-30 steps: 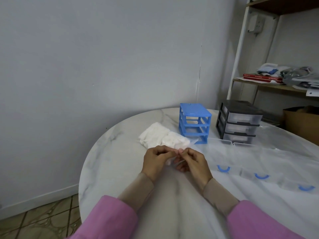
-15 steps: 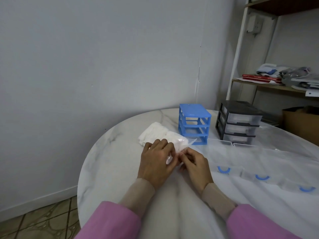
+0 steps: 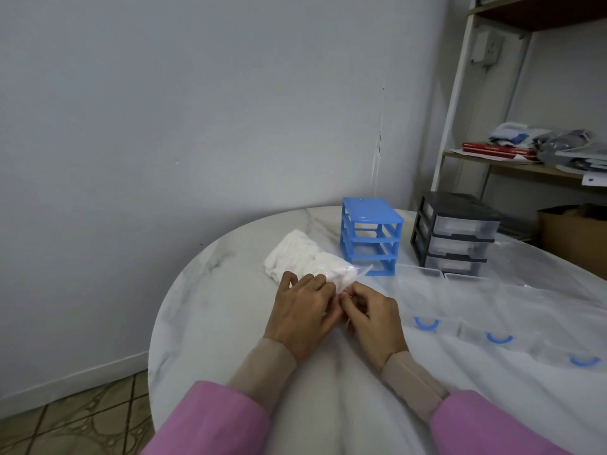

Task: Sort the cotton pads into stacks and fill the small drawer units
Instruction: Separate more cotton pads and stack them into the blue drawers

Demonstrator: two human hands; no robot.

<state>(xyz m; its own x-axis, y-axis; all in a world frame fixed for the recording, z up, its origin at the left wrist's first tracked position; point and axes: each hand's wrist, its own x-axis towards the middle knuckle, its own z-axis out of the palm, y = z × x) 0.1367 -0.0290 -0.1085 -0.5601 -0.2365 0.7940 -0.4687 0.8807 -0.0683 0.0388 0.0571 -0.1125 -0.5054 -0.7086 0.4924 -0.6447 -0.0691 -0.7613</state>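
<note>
The bag of cotton pads point(image 3: 302, 257) lay mid-table, left of the blue drawer frame point(image 3: 371, 236). The left hand point(image 3: 303, 315) rested on its near end, fingers gently bent; the right hand point(image 3: 374, 318) pinched the plastic beside it. Bare marble table point(image 3: 203, 310) stretched leftward to the rim.

a clear bag of white cotton pads point(image 3: 303, 257) lies on the table. behind it stand a blue drawer frame point(image 3: 371, 236), drawerless, and a black drawer unit point(image 3: 455, 233).
</note>
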